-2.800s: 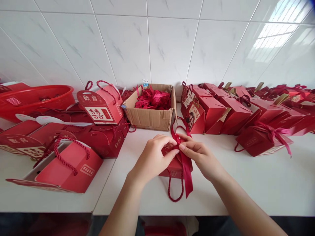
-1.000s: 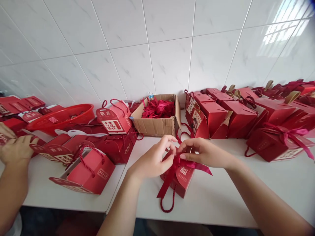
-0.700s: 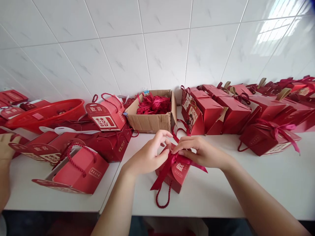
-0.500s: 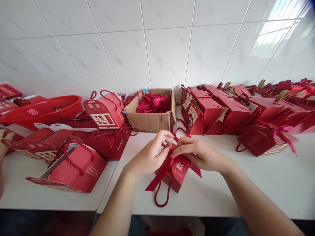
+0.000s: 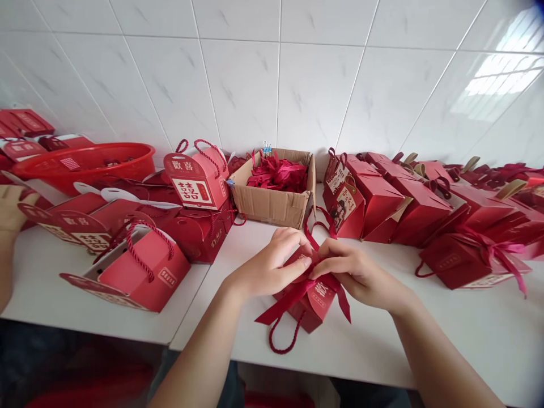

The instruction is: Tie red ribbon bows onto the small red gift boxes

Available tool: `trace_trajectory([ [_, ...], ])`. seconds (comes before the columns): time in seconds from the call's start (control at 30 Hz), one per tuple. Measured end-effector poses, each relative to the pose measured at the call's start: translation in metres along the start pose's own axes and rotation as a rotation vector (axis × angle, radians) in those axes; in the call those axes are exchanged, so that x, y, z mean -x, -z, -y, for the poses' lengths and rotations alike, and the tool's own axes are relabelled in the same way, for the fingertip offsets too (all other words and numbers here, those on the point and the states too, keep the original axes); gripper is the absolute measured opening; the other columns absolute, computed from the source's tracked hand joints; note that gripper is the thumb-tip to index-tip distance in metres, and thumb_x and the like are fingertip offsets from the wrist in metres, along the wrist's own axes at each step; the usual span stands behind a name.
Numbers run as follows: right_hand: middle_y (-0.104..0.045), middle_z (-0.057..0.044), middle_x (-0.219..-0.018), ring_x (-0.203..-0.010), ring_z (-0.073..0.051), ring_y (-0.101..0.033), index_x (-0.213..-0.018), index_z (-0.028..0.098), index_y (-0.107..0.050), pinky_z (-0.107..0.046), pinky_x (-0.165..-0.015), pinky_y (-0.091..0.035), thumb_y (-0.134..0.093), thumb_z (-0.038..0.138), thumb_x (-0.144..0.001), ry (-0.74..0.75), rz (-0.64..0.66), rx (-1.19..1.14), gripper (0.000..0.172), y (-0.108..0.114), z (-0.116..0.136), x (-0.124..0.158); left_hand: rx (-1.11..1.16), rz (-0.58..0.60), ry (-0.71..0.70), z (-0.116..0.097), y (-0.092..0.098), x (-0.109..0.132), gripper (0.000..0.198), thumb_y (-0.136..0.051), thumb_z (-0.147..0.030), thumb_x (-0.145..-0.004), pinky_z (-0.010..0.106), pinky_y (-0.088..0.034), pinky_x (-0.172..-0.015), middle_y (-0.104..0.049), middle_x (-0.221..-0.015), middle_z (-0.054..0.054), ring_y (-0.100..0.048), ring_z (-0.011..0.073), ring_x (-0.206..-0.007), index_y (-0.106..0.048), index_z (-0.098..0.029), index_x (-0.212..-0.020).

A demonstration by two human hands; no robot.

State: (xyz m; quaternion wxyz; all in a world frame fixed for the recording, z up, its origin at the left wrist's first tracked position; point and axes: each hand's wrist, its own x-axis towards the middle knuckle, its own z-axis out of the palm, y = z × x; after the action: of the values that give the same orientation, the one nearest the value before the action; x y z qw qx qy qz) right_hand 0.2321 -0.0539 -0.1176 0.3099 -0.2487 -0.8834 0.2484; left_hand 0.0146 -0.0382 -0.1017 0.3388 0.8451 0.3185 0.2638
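Note:
A small red gift box (image 5: 313,313) with white characters lies on the white table between my hands. Around it runs a dark red ribbon (image 5: 278,306), its tails hanging to either side. My left hand (image 5: 276,259) has its fingers curled over the box's far left part, thumb and fingers pinching the ribbon. From the right, my right hand (image 5: 351,269) pinches the ribbon at the middle of the box; the knot is partly hidden by fingers. A twisted cord handle (image 5: 284,350) loops out onto the table at the near side.
Behind my hands stands a cardboard box (image 5: 272,208) full of ribbons. Rows of red boxes (image 5: 419,209) line the right, with a ribbon-tied box (image 5: 450,260) in front. Left are an open box (image 5: 144,275), a red basin (image 5: 89,170) and another person's hand (image 5: 12,209).
The view has turned to the left and tilted slightly. Both hands stay at the ribbon on the box, with only small finger movements. The other person's hand shows more at the left edge.

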Motion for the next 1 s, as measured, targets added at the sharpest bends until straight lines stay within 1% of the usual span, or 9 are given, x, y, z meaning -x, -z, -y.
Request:
trace_trajectory([
  [0.13,-0.056,-0.008,-0.096,-0.085,-0.015,-0.054,-0.098,0.023,-0.069,-0.029,-0.07,-0.047,-0.038,-0.001,-0.089,0.012,-0.004,-0.011,0.04,-0.0004,0.0002,-0.0007,0.04,0.04,0.002,0.0045,0.0,0.0013,0.003,-0.05,-0.021,-0.087,0.039,-0.038,-0.102,-0.054,-0.117,0.006,-0.043,0.0212,-0.12,-0.053,-0.022,-0.085],
  [0.27,-0.055,-0.007,-0.093,-0.083,-0.015,-0.054,-0.096,0.022,-0.07,-0.029,-0.07,-0.048,-0.039,-0.001,-0.088,0.018,-0.02,-0.015,0.039,-0.0015,-0.0015,-0.0007,0.093,0.073,0.005,0.0081,-0.0025,0.0002,0.008,-0.049,-0.02,-0.087,0.041,-0.035,-0.107,-0.049,-0.13,0.007,-0.033,0.022,-0.133,-0.057,-0.023,-0.087],
  [0.37,-0.055,-0.007,-0.092,-0.083,-0.014,-0.053,-0.096,0.022,-0.07,-0.028,-0.07,-0.048,-0.04,-0.003,-0.087,0.023,-0.027,-0.031,0.04,-0.0021,-0.0033,-0.0002,0.122,0.084,0.014,0.0086,-0.0037,-0.0007,0.01,-0.048,-0.021,-0.088,0.041,-0.034,-0.108,-0.047,-0.135,0.006,-0.029,0.022,-0.137,-0.057,-0.023,-0.084],
  [0.53,-0.054,-0.007,-0.091,-0.083,-0.015,-0.053,-0.095,0.022,-0.071,-0.029,-0.07,-0.048,-0.04,-0.001,-0.088,0.031,-0.039,-0.055,0.039,-0.0024,-0.0055,0.0002,0.112,0.033,-0.002,0.0096,-0.0066,-0.0032,0.013,-0.047,-0.021,-0.089,0.041,-0.03,-0.11,-0.047,-0.137,0.004,-0.028,0.0211,-0.137,-0.053,-0.021,-0.078],
  [0.67,-0.054,-0.007,-0.093,-0.084,-0.015,-0.054,-0.097,0.023,-0.072,-0.03,-0.07,-0.048,-0.042,0.002,-0.089,0.03,-0.035,-0.076,0.037,-0.0026,-0.006,0.0008,0.094,-0.027,0.027,0.0091,-0.0074,-0.0049,0.016,-0.048,-0.029,-0.09,0.042,-0.029,-0.11,-0.049,-0.132,0.005,-0.034,0.0219,-0.132,-0.052,-0.021,-0.076],
  [0.73,-0.054,-0.007,-0.093,-0.083,-0.015,-0.055,-0.098,0.024,-0.071,-0.03,-0.069,-0.048,-0.043,0.004,-0.089,0.03,-0.043,-0.076,0.036,-0.0026,-0.0064,0.0009,0.127,-0.008,0.054,0.0073,-0.006,-0.005,0.019,-0.047,-0.032,-0.09,0.042,-0.029,-0.11,-0.051,-0.131,0.006,-0.035,0.0225,-0.132,-0.053,-0.021,-0.076],
  [0.83,-0.053,-0.007,-0.09,-0.08,-0.015,-0.054,-0.098,0.024,-0.071,-0.029,-0.067,-0.048,-0.043,0.007,-0.091,0.039,-0.058,-0.086,0.034,-0.0025,-0.0074,0.0004,0.191,0.037,0.088,0.004,-0.0037,-0.005,0.02,-0.046,-0.029,-0.09,0.043,-0.03,-0.109,-0.051,-0.132,0.005,-0.034,0.0232,-0.133,-0.052,-0.02,-0.074],
  [0.93,-0.055,-0.007,-0.089,-0.079,-0.014,-0.054,-0.097,0.022,-0.069,-0.028,-0.067,-0.048,-0.04,0.01,-0.093,0.058,-0.077,-0.072,0.032,-0.0024,-0.0078,-0.0001,0.211,0.037,0.119,0.0023,-0.0047,-0.006,0.024,-0.043,-0.029,-0.091,0.043,-0.03,-0.108,-0.052,-0.131,0.006,-0.035,0.0233,-0.132,-0.052,-0.02,-0.071],
  [1.0,-0.058,-0.006,-0.089,-0.079,-0.014,-0.055,-0.097,0.021,-0.065,-0.028,-0.069,-0.048,-0.042,0.012,-0.094,0.043,-0.102,-0.058,0.025,-0.0026,-0.0072,0.0001,0.206,0.017,0.117,0.0023,-0.008,-0.0071,0.026,-0.043,-0.031,-0.092,0.042,-0.03,-0.108,-0.054,-0.128,0.006,-0.036,0.0233,-0.131,-0.054,-0.02,-0.071],
])
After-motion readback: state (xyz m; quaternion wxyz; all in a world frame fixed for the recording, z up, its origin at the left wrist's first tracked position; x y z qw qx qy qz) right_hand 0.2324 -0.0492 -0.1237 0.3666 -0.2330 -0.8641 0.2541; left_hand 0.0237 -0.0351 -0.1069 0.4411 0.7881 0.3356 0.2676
